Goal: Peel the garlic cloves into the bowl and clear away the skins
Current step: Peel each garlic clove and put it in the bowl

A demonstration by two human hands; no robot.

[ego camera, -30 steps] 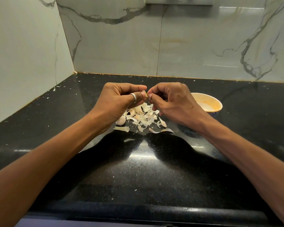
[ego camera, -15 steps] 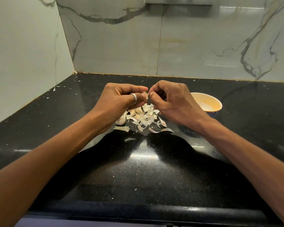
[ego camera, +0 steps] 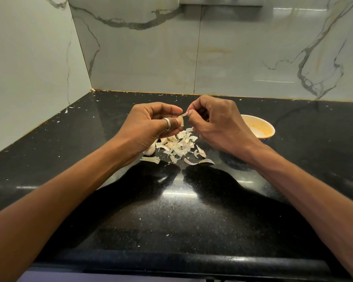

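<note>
My left hand [ego camera: 149, 127], a ring on its thumb, pinches a garlic clove [ego camera: 180, 121] above the black counter. My right hand [ego camera: 214, 123] pinches a strip of skin [ego camera: 184, 115] that still hangs from the clove's top. Below both hands lies a pile of pale garlic skins [ego camera: 179, 148], with a few unpeeled cloves [ego camera: 149, 150] at its left, partly hidden by my left hand. A small orange-cream bowl [ego camera: 261, 127] stands to the right, behind my right hand.
The black counter [ego camera: 171, 210] runs to a front edge near me. Marble walls close it off at the back and on the left. Small skin flecks are scattered along the back edge and the left corner [ego camera: 69, 108].
My right hand has drawn up and to the right, away from the left, peeling a strip of skin off the clove. The left hand has stayed almost still.
</note>
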